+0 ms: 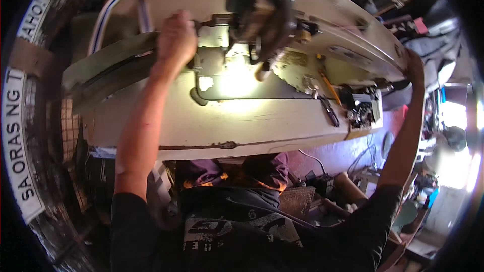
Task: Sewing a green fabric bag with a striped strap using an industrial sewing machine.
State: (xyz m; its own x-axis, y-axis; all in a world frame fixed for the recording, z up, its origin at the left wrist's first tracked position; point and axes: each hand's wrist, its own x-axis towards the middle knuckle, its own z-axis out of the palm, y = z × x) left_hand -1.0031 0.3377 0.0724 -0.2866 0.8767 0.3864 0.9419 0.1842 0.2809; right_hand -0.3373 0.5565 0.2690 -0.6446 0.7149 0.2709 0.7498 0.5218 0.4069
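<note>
In the head view, motion blur softens the left hand, whose fingers look curled together at the right end of an olive piece; whether they are clamped on it I cannot tell. The piece lies across the left part of the worktable, left of the needle area of the sewing machine, and its blurred edges are hard to follow. The machine's dark head is smeared too, cut off by the upper edge, and it hides part of the tabletop behind it. Lamp glare washes out the plate beneath the needle. The right hand is at the far right end of the machine, its fingers mostly out of sight, so I cannot tell what it grips, if anything.

A white-and-blue striped strap loops up behind the olive piece. To the right of the plate lie a yellow stick-like tool, dark snips and a box crowded with small dark parts too fine to identify. A lettered sign runs down the left, bent by the lens. The dark shirt covers the lower middle, hiding much of the floor; beside it lies a brown roll.
</note>
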